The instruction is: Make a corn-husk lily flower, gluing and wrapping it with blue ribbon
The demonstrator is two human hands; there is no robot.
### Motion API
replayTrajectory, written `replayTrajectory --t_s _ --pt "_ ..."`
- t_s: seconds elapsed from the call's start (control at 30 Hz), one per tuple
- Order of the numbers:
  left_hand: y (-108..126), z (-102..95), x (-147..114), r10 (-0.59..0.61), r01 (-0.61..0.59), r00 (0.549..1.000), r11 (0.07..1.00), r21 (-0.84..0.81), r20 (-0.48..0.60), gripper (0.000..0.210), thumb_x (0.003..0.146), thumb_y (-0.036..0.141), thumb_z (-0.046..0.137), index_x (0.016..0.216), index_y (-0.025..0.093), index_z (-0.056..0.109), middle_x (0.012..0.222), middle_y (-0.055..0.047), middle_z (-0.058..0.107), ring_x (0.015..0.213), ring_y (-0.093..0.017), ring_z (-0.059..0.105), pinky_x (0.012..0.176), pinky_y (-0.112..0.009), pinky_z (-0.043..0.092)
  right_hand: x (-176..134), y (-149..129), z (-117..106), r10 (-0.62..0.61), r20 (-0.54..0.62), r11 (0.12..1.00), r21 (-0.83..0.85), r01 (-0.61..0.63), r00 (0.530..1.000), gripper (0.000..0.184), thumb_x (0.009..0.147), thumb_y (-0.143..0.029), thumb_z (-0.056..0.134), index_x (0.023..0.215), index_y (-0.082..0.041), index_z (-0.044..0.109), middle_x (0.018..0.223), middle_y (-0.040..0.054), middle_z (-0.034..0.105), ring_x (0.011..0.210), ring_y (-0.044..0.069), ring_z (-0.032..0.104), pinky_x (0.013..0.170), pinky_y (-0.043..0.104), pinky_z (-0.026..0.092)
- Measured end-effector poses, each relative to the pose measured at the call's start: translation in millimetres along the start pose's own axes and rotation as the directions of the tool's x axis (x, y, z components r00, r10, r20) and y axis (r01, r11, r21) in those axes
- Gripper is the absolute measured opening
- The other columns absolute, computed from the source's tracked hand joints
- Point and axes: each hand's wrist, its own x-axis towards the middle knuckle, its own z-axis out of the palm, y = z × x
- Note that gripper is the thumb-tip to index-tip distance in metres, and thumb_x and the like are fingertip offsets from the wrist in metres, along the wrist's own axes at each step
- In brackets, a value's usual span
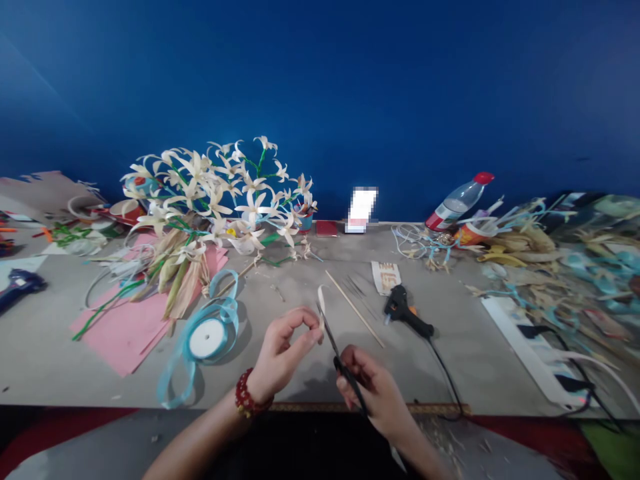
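Observation:
Between thumb and fingers, my left hand (285,350) pinches a narrow pale strip (321,298) that looks like corn husk, its curled tip pointing up. My right hand (373,387) is closed round the handles of black scissors (346,375). The scissor blades reach up to the left and lie alongside the strip; whether they touch it I cannot tell. Just beyond my hands a thin wooden stick (355,309) lies on the grey table (300,267), with several fine wires (361,293) near it. A black glue gun (407,313) rests to the right of them.
Blue ribbon on a spool (207,338) and pink paper (125,333) lie at left, below a bunch of white husk flowers (240,180). A power strip (530,353), a tilted plastic bottle (457,202) and piled husks (525,247) occupy the right. A blue wall (320,100) closes the back.

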Motion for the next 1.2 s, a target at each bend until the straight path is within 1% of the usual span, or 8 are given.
replayTrajectory --t_s 0.23,0.4,0.6,0.73,0.8,0.97,1.1,1.2 --pt "-4.7 -0.8 -0.2 -0.038 0.038 0.999 0.999 -0.015 0.000 0.020 0.093 0.026 0.057 0.076 0.017 0.058 0.077 -0.003 0.057 0.076 -0.017 0.052 0.074 -0.029 0.039 2.3 5.3 -3.8 -0.017 -0.013 0.999 -0.028 0.017 1.000 0.052 0.073 -0.064 0.072 0.071 -0.022 0.041 0.056 -0.0097 0.041 0.045 0.006 0.038 0.045 0.019 0.035" --pt "-6.8 -1.1 -0.2 -0.061 0.061 0.998 0.998 0.002 -0.009 0.020 0.093 0.027 0.057 0.077 0.017 0.059 0.076 -0.003 0.057 0.075 -0.016 0.052 0.073 -0.028 0.038 4.9 9.6 -3.0 -0.001 -0.027 1.000 0.024 0.002 1.000 0.054 0.070 -0.066 0.072 0.071 -0.022 0.041 0.056 -0.0095 0.042 0.043 0.006 0.037 0.043 0.019 0.034" --pt "-12.1 -3.2 -0.8 -0.096 0.096 0.995 0.995 -0.006 0.005 0.022 0.093 0.029 0.057 0.075 0.016 0.059 0.076 -0.003 0.057 0.075 -0.016 0.052 0.072 -0.027 0.040 9.5 9.8 -7.3 0.002 -0.106 0.998 0.059 0.004 0.994 0.054 0.071 -0.067 0.071 0.068 -0.023 0.041 0.049 -0.0100 0.041 0.041 0.007 0.037 0.043 0.021 0.032" --pt "-14.6 -5.3 -0.3 -0.176 0.176 0.978 0.984 0.005 0.115 0.021 0.093 0.030 0.057 0.078 0.016 0.060 0.077 -0.004 0.063 0.075 -0.016 0.057 0.073 -0.028 0.043 20.5 5.9 -14.0 -0.102 -0.155 0.990 0.081 0.115 0.983 0.042 0.070 -0.051 0.080 0.077 -0.021 0.051 0.064 -0.0045 0.055 0.054 0.010 0.051 0.053 0.022 0.041" --pt "-13.2 -6.1 0.8 -0.234 0.235 0.954 0.972 0.019 0.189 0.020 0.092 0.030 0.058 0.078 0.015 0.060 0.074 -0.004 0.065 0.073 -0.016 0.059 0.072 -0.027 0.045 28.0 1.9 -15.3 -0.155 -0.127 0.979 0.110 0.169 0.980 0.039 0.069 -0.041 0.083 0.087 -0.021 0.055 0.077 -0.0010 0.062 0.064 0.013 0.057 0.058 0.023 0.044" --pt "-2.5 -10.5 4.1 -0.303 0.294 0.899 0.953 0.077 0.317 0.019 0.089 0.027 0.060 0.074 0.015 0.058 0.068 -0.003 0.064 0.064 -0.014 0.060 0.068 -0.026 0.047 40.9 -13.5 -10.7 -0.156 -0.034 0.971 0.178 0.160 0.987 0.034 0.069 -0.030 0.081 0.090 -0.021 0.056 0.080 -0.0009 0.064 0.067 0.013 0.058 0.061 0.024 0.045" --pt "-0.6 -16.6 5.8 -0.327 0.324 0.889 0.944 0.065 0.322 0.018 0.087 0.028 0.062 0.076 0.015 0.060 0.068 -0.003 0.064 0.063 -0.014 0.060 0.065 -0.025 0.046 40.7 -20.6 -6.5 -0.127 -0.032 0.982 0.136 0.130 0.991 0.034 0.065 -0.023 0.081 0.086 -0.021 0.054 0.074 -0.0032 0.063 0.063 0.011 0.056 0.060 0.022 0.044" --pt "-7.5 -17.5 4.4 -0.316 0.338 0.920 0.939 -0.060 0.231 0.021 0.088 0.033 0.063 0.078 0.015 0.060 0.068 -0.001 0.061 0.063 -0.013 0.057 0.065 -0.025 0.044 39.0 -17.7 -4.3 -0.122 -0.051 0.982 0.140 0.128 0.991 0.037 0.062 -0.023 0.082 0.084 -0.021 0.053 0.074 -0.0028 0.063 0.064 0.012 0.057 0.060 0.023 0.045"
